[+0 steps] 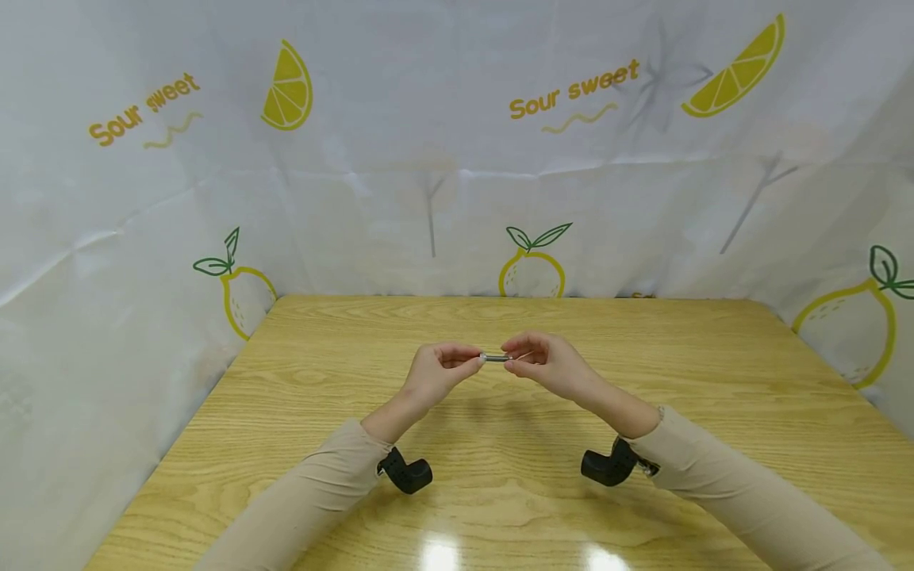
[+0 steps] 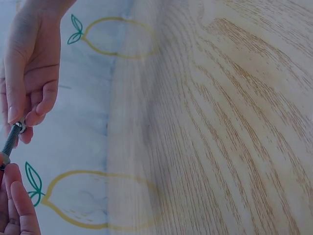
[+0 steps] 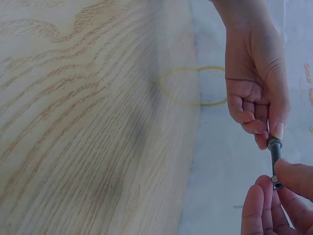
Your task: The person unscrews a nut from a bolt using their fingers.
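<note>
Between the two hands, level above the table, is a metal bolt [image 1: 495, 358] with a threaded shank. My left hand [image 1: 434, 376] pinches its head end between thumb and fingertips. A washer-like ring [image 3: 275, 143] sits by the head in the right wrist view. At the other end of the bolt, my right hand [image 1: 555, 368] pinches a nut [image 3: 276, 182] between thumb and fingers. The nut [image 2: 20, 126] also shows on the bolt's end in the left wrist view. Fingertips partly cover both ends, so how far the nut is threaded cannot be told.
Below the hands lies a wood-grain table [image 1: 500, 492]. A white curtain [image 1: 400, 119] printed with lemons hangs behind it and along its sides. Black wrist mounts [image 1: 410, 473] jut inward from both beige sleeves [image 1: 314, 492].
</note>
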A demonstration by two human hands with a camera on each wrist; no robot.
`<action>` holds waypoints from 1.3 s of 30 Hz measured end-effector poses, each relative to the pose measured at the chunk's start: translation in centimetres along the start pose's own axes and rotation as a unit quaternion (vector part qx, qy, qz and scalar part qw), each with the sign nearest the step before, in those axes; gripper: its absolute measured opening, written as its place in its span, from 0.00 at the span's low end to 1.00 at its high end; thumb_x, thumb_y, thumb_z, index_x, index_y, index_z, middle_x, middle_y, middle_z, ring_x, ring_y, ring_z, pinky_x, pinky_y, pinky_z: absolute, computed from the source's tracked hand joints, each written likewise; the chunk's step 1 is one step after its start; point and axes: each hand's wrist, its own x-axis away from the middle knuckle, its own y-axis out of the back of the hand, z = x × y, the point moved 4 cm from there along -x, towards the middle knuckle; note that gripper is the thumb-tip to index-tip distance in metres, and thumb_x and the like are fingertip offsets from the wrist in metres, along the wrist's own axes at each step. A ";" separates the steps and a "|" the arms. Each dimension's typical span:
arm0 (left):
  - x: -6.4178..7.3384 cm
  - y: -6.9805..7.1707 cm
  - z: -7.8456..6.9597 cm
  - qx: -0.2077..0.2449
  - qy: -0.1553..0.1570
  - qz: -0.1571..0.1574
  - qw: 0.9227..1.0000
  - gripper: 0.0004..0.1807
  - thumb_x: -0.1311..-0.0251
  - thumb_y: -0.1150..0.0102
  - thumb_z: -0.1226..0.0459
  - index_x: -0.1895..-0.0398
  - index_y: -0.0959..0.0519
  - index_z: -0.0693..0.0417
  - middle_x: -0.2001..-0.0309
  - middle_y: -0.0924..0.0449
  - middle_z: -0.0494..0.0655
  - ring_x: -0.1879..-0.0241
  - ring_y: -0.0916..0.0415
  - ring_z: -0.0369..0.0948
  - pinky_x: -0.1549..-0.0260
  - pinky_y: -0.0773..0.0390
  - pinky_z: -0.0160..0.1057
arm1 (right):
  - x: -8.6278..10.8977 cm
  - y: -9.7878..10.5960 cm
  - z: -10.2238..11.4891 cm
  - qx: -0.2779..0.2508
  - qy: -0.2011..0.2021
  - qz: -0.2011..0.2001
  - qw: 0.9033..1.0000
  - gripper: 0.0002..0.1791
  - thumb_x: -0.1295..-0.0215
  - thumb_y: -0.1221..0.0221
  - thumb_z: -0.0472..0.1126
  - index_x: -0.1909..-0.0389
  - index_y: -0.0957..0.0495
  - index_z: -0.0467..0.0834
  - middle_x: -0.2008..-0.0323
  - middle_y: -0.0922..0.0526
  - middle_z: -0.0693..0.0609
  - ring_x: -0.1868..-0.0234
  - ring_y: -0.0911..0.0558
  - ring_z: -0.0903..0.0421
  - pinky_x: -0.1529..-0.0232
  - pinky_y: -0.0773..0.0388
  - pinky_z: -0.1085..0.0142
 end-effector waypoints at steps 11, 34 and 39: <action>0.0 0.1 0.1 -0.004 0.004 -0.004 1.000 0.12 0.42 0.39 0.63 0.55 0.17 0.55 0.57 0.16 0.53 0.62 0.19 0.38 0.53 0.22 0.51 | 0.0 0.2 -0.3 0.011 -0.012 -0.010 1.000 0.17 0.37 0.41 0.39 0.51 0.24 0.34 0.56 0.19 0.41 0.60 0.18 0.58 0.59 0.21 0.68; -0.2 1.1 2.1 -0.006 0.018 -0.028 0.999 0.12 0.42 0.38 0.64 0.55 0.17 0.56 0.56 0.17 0.53 0.61 0.20 0.38 0.54 0.20 0.48 | 0.4 0.5 -2.7 0.009 0.000 -0.018 1.000 0.16 0.37 0.42 0.37 0.51 0.24 0.32 0.52 0.22 0.33 0.57 0.18 0.48 0.59 0.20 0.67; -0.4 1.4 2.7 -0.013 0.027 -0.036 0.999 0.12 0.42 0.38 0.63 0.56 0.17 0.57 0.56 0.17 0.52 0.62 0.20 0.36 0.55 0.20 0.46 | 0.3 0.5 -3.8 0.008 -0.008 -0.017 1.000 0.17 0.37 0.42 0.37 0.50 0.25 0.30 0.51 0.22 0.34 0.55 0.18 0.47 0.58 0.19 0.66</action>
